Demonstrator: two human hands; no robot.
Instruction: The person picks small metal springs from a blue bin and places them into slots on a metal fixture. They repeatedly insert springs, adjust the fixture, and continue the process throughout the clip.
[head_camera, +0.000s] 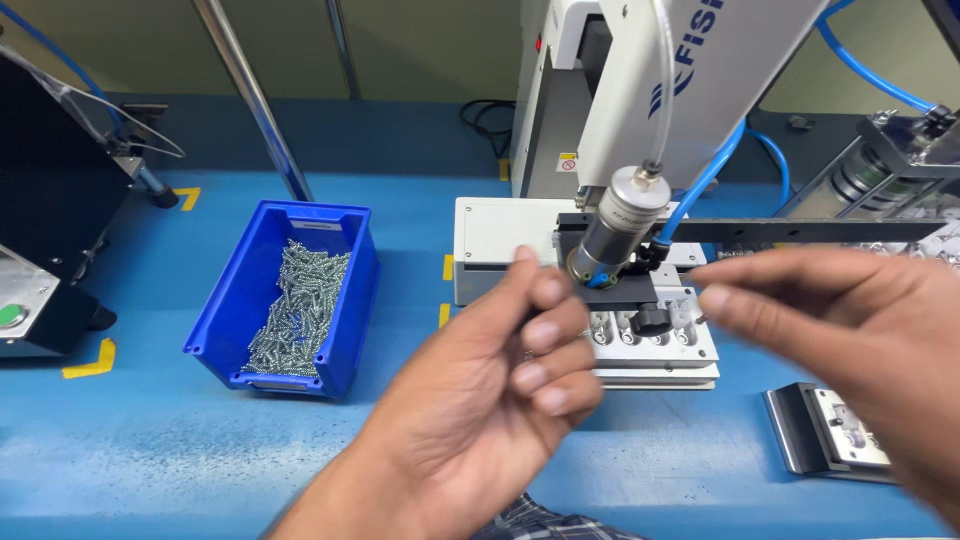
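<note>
Item: small silver screw (700, 319), pinched at my right hand's (860, 340) fingertips, above the white slotted fixture tray (655, 345) under the grey cylindrical screwdriver head (615, 235).
Handling, as I judge it: I should keep the pinch light and the screw's tip down over a slot.
Pose: left hand (500, 390) loosely curled, palm up; contents not discernible. Blue plastic bin of screws (290, 300) well left.

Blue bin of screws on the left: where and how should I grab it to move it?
Probably take the blue bin by its two long side walls near the top rim, coming down from above. It sits upright and open on the bench, with the screws heaped inside, so a level grip on the rim should keep them from spilling. Both hands are well right of it.
</note>
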